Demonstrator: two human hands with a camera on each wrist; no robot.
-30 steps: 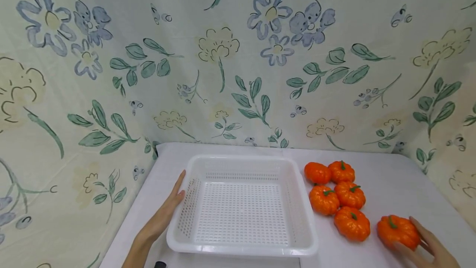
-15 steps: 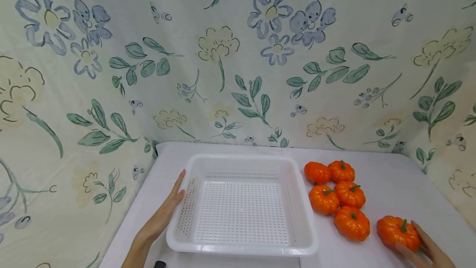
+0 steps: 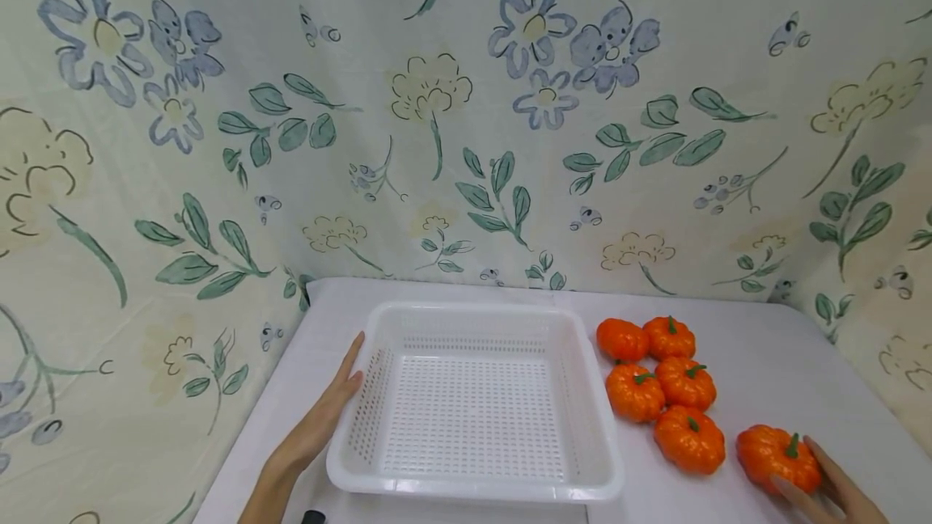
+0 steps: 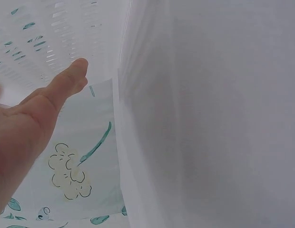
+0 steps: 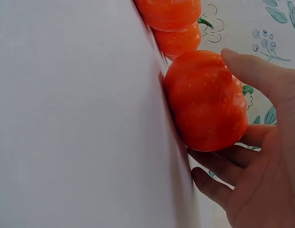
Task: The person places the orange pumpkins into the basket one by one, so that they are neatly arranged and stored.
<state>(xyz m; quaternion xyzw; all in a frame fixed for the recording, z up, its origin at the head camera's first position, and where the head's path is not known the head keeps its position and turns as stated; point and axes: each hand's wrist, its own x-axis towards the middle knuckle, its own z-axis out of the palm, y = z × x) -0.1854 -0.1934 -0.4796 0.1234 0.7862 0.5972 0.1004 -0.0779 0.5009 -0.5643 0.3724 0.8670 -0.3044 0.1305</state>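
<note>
Fingers (image 5: 216,164) of the right hand (image 3: 837,488) are curled about one orange pumpkin (image 3: 777,459), with the thumb set on one side and the others bent round the opposite side, so a grip from both flanks is shown. This hold is probably chosen because the rounded body could roll if it were pushed from one side only. The pumpkin is held low over the near right part of the bench (image 3: 757,354), apart from five other pumpkins (image 3: 686,382); whether its full weight is borne by the bench cannot be told.

By the left hand (image 3: 331,407), nothing is grasped: its fingers are extended along the outer left wall of a white basket (image 3: 473,488), apparently so that the basket is kept from sliding. The five are clustered just beside the basket's right wall, perhaps so that they are kept within easy reach.

The gripped pumpkin is glossy and squat, its orange sides divided into soft, swollen ribs and flecked with paler specks in the right wrist view. Its short green stem is tipped toward the hand rather than centred on top.
</note>
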